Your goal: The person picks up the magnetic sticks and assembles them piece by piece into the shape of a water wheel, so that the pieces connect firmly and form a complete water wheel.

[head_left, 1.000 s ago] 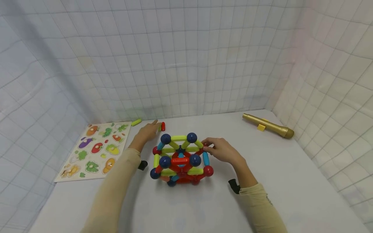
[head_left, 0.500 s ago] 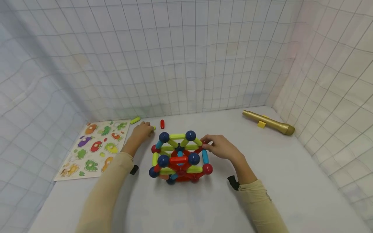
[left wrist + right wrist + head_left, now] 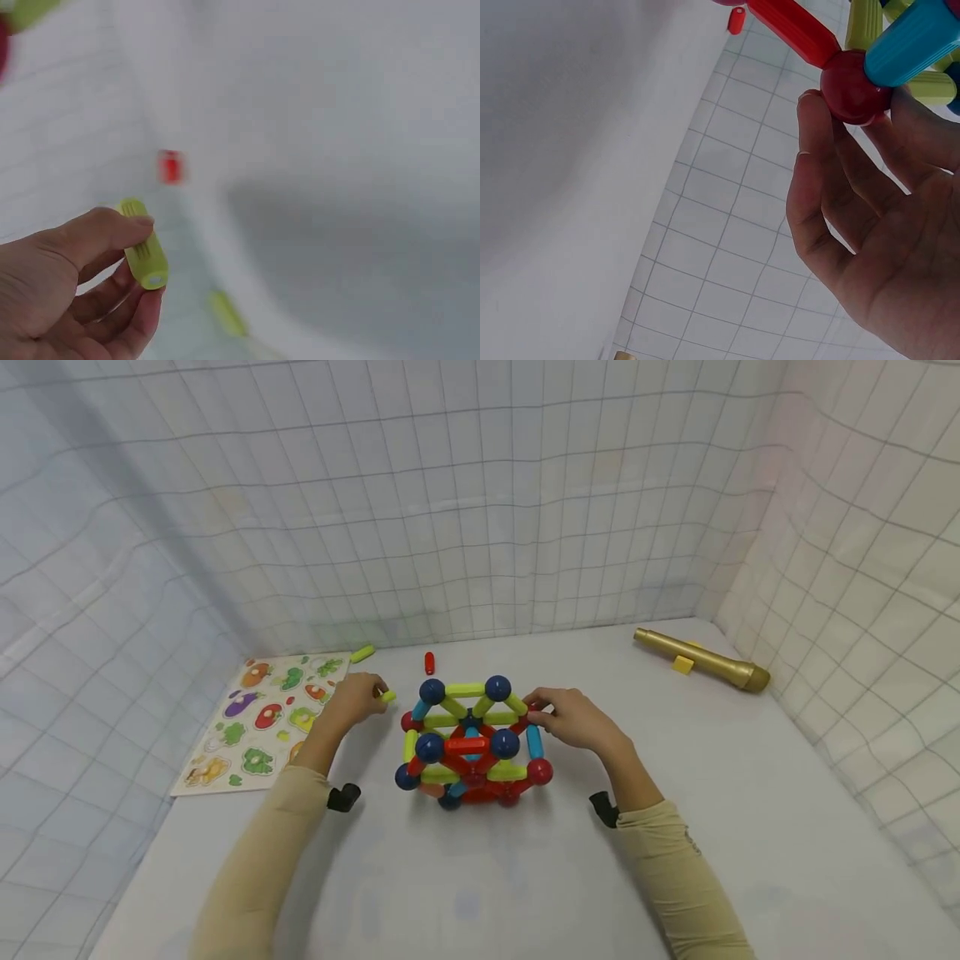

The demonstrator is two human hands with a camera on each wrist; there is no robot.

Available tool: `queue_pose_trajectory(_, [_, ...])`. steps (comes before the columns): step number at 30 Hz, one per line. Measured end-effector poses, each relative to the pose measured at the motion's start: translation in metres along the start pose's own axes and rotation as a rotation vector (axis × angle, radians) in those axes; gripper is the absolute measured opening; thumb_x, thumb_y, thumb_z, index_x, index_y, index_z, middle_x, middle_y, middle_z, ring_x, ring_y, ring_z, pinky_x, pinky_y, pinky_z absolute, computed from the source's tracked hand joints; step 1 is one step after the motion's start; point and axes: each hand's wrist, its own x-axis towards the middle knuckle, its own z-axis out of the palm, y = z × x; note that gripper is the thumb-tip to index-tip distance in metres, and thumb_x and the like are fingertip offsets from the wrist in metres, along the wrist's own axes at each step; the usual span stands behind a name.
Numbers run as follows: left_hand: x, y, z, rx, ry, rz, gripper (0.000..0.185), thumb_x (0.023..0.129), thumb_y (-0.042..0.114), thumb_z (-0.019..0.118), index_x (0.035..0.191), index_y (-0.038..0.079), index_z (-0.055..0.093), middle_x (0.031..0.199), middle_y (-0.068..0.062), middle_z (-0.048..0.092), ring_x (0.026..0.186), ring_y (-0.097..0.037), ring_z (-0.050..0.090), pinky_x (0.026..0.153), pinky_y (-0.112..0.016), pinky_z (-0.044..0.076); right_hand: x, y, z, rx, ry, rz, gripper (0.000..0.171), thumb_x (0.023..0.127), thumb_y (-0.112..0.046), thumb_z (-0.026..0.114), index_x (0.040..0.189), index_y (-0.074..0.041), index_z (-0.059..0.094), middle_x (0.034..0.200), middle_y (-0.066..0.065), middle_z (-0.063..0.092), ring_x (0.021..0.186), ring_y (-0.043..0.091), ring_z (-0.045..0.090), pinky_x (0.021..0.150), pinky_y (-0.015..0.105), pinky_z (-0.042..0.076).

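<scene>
A frame of magnetic balls and rods (image 3: 467, 746) stands in the middle of the table, made of blue and red balls joined by lime, red and blue rods. Left of it, my left hand (image 3: 356, 700) pinches a lime-green magnetic rod (image 3: 146, 251) between thumb and fingers, apart from the frame. At the frame's right back corner, my right hand (image 3: 573, 718) holds a red ball (image 3: 853, 86) with thumb and fingertips. A red rod and a blue rod meet at that ball in the right wrist view.
Near the back wall lie a loose red rod (image 3: 429, 663) and another lime rod (image 3: 362, 653). A vegetable puzzle board (image 3: 247, 768) lies at the left. At the back right, a gold microphone (image 3: 705, 662) rests on a small yellow block (image 3: 682, 665).
My left hand has picked up a lime rod beside the red rod and drawn it left and toward me. My right hand has stayed on the frame's corner.
</scene>
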Motion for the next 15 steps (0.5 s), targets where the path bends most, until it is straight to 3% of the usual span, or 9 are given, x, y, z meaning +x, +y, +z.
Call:
queue_pose_trajectory(3, [-0.021,0.029,-0.024,-0.108,0.149,0.064,0.029,0.089,0.01,0.065,0.115,-0.004,0.065,0.109,-0.023,0.068,0.095,-0.036,0.065,0.078,-0.046,0.054,0.0,0.0,-0.001,-0.005,-0.001,0.006,0.031,0.099,-0.023,0.057,0.127,-0.011,0.061,0.122,0.012,0.066,0.101,0.026,0.066,0.082,0.036,0.056])
queue_pose_trajectory(5, [-0.041,0.058,-0.04,-0.166,0.254,0.158,0.028,0.09,0.011,0.066,0.115,-0.001,0.065,0.109,-0.02,0.069,0.095,-0.034,0.066,0.078,-0.045,0.055,0.0,-0.001,-0.002,-0.009,0.0,0.002,0.031,0.099,-0.023,0.056,0.127,-0.011,0.06,0.122,0.013,0.066,0.098,0.025,0.066,0.082,0.036,0.056])
queue_pose_trajectory(7, [-0.062,0.094,-0.053,-0.161,0.322,0.283,0.027,0.09,0.012,0.068,0.114,0.003,0.066,0.108,-0.016,0.07,0.096,-0.031,0.065,0.08,-0.043,0.055,0.0,-0.001,-0.003,-0.01,0.0,-0.003,0.031,0.099,-0.023,0.056,0.127,-0.01,0.06,0.122,0.013,0.066,0.095,0.023,0.067,0.082,0.035,0.057])
queue_pose_trajectory(9, [-0.084,0.132,-0.058,-0.094,0.371,0.451,0.025,0.087,0.012,0.072,0.111,0.006,0.07,0.105,-0.011,0.071,0.096,-0.027,0.064,0.082,-0.039,0.054,0.0,-0.001,-0.003,0.001,-0.002,-0.003,0.031,0.099,-0.024,0.056,0.127,-0.011,0.06,0.122,0.013,0.065,0.095,0.022,0.067,0.082,0.035,0.057])
queue_pose_trajectory(11, [-0.1,0.166,-0.057,0.033,0.39,0.632,0.024,0.084,0.011,0.076,0.108,0.01,0.073,0.103,-0.007,0.071,0.096,-0.024,0.062,0.082,-0.036,0.053,-0.001,-0.001,-0.002,0.013,-0.001,-0.01,0.03,0.099,-0.024,0.055,0.127,-0.012,0.06,0.122,0.013,0.065,0.096,0.024,0.067,0.082,0.036,0.056])
queue_pose_trajectory(15, [-0.119,0.221,-0.041,0.39,0.299,0.823,0.032,0.082,0.018,0.079,0.113,0.018,0.073,0.107,-0.001,0.069,0.104,-0.021,0.059,0.087,-0.032,0.049,-0.005,0.002,0.001,0.005,0.032,-0.073,0.029,0.099,-0.022,0.055,0.125,-0.012,0.062,0.119,0.009,0.067,0.1,0.024,0.065,0.083,0.037,0.054])
